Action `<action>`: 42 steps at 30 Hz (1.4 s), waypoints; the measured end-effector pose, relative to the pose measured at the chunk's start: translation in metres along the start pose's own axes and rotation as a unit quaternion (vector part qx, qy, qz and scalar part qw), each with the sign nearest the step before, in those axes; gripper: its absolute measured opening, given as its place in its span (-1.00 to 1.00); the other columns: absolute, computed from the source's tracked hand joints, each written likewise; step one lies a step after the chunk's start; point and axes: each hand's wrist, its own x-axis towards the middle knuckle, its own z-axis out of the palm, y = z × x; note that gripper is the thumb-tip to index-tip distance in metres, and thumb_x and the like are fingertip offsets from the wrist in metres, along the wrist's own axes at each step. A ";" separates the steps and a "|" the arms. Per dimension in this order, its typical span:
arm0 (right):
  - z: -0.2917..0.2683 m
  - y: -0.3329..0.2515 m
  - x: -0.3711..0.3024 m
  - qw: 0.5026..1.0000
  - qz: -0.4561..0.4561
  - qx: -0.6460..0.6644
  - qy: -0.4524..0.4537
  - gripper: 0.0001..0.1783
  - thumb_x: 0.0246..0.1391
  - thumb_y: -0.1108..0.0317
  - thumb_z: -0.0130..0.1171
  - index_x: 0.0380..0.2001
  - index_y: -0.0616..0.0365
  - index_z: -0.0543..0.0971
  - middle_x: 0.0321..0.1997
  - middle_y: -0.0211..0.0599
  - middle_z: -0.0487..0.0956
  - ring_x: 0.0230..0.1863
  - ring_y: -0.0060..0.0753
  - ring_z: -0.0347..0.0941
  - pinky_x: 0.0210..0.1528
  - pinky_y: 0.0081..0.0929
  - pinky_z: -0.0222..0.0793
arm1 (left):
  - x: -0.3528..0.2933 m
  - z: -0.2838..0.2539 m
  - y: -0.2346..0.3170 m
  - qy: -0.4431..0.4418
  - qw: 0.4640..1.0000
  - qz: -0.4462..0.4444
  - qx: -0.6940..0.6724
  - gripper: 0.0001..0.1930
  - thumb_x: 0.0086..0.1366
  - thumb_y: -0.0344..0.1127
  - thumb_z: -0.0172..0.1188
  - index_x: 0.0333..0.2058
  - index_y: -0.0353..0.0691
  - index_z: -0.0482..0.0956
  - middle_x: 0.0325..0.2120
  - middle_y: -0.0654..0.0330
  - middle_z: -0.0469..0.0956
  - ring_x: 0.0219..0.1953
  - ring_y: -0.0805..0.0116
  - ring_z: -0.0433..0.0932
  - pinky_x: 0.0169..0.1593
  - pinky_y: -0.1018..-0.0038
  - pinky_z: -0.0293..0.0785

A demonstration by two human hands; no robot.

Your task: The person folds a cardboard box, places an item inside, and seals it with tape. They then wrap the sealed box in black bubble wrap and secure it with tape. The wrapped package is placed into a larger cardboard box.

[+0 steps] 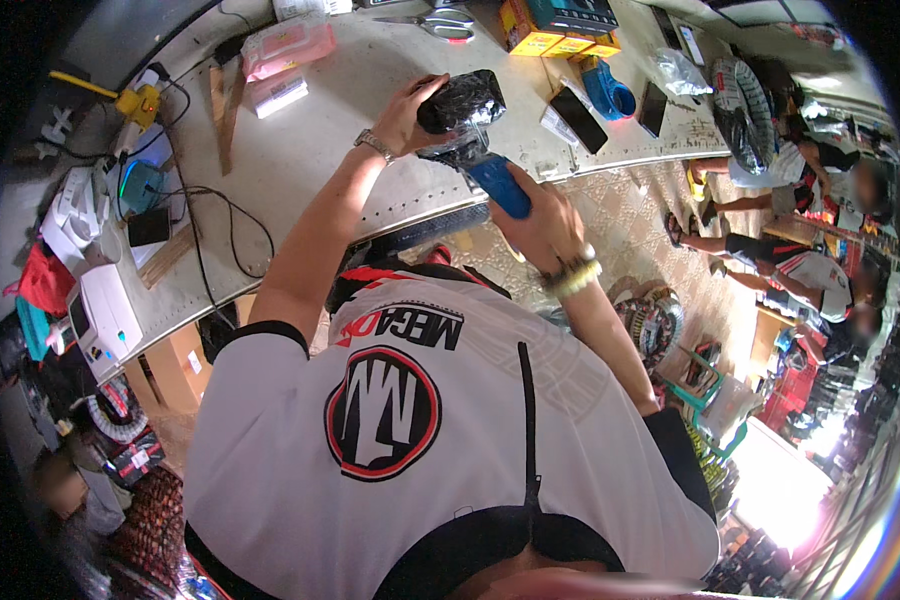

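Observation:
My left hand (411,118) grips a small parcel wrapped in shiny black plastic (475,97), holding it above the table near its front edge. The fingers curl over the parcel's left side. In my right hand (550,228) is a blue-handled tool (501,186), its kind not clear. Its upper end reaches a dark, glossy strip (457,147) just below the parcel. Whether that strip is joined to the parcel cannot be made out.
On the white table (320,135) lie scissors (435,22), a pink packet (288,47), yellow boxes (560,38), a phone (578,118) and a blue tape dispenser (607,88). Cables (232,215) and a white printer (103,318) are at the left. People (805,280) stand at the right.

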 end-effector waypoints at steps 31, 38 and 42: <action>-0.164 0.012 0.206 0.774 -0.584 0.081 -0.230 -0.24 -0.33 0.22 0.44 0.10 -0.20 0.52 -0.33 -0.26 0.48 -0.39 -0.13 0.51 -0.33 -0.30 0.47 | 0.006 -0.010 0.130 0.169 0.542 -0.334 -0.753 -0.62 0.38 -0.10 0.10 0.02 -0.23 0.48 -0.16 0.23 0.61 -0.10 0.39 0.60 -0.02 0.35 0.58; -0.142 0.018 0.273 0.740 -0.610 0.145 -0.241 -0.27 -0.23 0.30 0.42 0.13 -0.07 0.47 -0.17 -0.11 0.55 -0.24 -0.07 0.55 -0.16 -0.25 0.49 | -0.017 -0.053 0.075 0.310 0.699 -0.456 -0.455 -0.75 0.37 -0.24 0.13 -0.09 -0.26 0.58 -0.28 0.22 0.64 -0.34 0.51 0.61 -0.23 0.59 0.59; -0.093 0.019 0.300 0.742 -0.598 0.112 -0.282 -0.30 -0.20 0.34 0.43 0.11 0.04 0.49 -0.11 -0.10 0.59 -0.19 -0.15 0.57 -0.11 -0.33 0.50 | -0.043 -0.011 0.020 0.339 0.673 -0.521 -0.401 -0.76 0.35 -0.27 0.14 -0.12 -0.28 0.60 -0.33 0.23 0.64 -0.40 0.48 0.60 -0.28 0.57 0.58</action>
